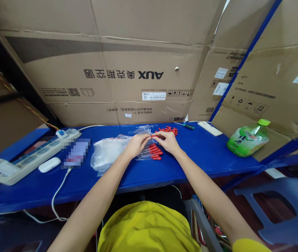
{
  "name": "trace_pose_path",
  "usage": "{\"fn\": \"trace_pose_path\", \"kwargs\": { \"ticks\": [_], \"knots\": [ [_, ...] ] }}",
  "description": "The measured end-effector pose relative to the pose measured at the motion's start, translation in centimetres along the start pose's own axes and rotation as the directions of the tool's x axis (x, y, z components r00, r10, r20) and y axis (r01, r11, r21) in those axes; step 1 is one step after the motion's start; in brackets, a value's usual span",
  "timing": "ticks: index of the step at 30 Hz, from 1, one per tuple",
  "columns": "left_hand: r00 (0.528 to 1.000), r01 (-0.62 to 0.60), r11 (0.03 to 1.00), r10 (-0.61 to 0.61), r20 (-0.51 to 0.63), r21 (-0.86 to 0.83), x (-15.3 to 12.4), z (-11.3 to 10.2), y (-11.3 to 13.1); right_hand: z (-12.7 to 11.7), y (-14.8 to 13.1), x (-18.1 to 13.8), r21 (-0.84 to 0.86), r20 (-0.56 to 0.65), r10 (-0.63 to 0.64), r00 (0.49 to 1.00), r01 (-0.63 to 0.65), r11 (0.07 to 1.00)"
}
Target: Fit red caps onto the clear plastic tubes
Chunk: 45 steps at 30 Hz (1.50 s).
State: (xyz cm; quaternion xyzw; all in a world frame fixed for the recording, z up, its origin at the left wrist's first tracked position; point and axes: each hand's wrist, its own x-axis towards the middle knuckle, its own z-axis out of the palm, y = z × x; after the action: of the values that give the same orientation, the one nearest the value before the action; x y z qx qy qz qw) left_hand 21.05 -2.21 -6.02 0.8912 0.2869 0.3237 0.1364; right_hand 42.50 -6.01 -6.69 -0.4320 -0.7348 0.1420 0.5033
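My left hand [137,144] and my right hand [168,141] meet fingertip to fingertip over the blue table. Closed in a pinch, the right fingers grip a small red rubber bulb [153,136]. The left fingers are also pinched, at what looks like a thin clear dropper tube, mostly hidden by the fingers. Just below the hands lie several droppers [154,151], clear tubes with red bulbs on their right ends. Bare clear tubes [145,129] lie in a bunch behind my left hand. Loose red bulbs [173,130] form a pile behind my right hand.
Clear plastic bags [108,154] lie left of the hands. Farther left are a blurred phone [75,153], a white mouse-like case [49,164] and a power strip [40,154]. A screwdriver [187,125], a white phone-like slab [209,128] and a green bottle [249,138] sit right. Cardboard [122,52] stands behind.
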Motion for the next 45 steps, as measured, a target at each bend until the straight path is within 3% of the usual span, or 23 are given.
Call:
{"fn": "trace_pose_path", "kwargs": {
  "ticks": [9,25,34,38,45],
  "knots": [
    [0.999,-0.007,0.999,0.006,-0.033,-0.042,0.1,0.1,0.4,0.1,-0.3,-0.2,0.024,-0.042,0.028,0.999,-0.027,0.999],
    [0.994,-0.106,0.992,0.108,-0.027,0.074,0.0,-0.3,0.1,0.5,-0.2,-0.2,0.114,-0.013,0.072,0.997,-0.070,0.991],
    [1.000,-0.002,1.000,0.002,-0.029,0.021,0.1,-0.1,0.5,0.3,-0.4,0.0,0.154,-0.047,0.091,0.995,-0.083,0.985],
    [0.997,0.078,0.993,-0.078,-0.005,0.084,0.0,-0.3,0.7,0.0,-0.1,0.2,0.165,-0.086,0.108,0.990,-0.093,0.982],
    [0.998,0.062,0.991,-0.061,-0.009,0.120,0.0,-0.9,0.9,0.0,-0.2,0.4,0.336,-0.029,0.207,0.978,-0.185,0.924]
  ]
}}
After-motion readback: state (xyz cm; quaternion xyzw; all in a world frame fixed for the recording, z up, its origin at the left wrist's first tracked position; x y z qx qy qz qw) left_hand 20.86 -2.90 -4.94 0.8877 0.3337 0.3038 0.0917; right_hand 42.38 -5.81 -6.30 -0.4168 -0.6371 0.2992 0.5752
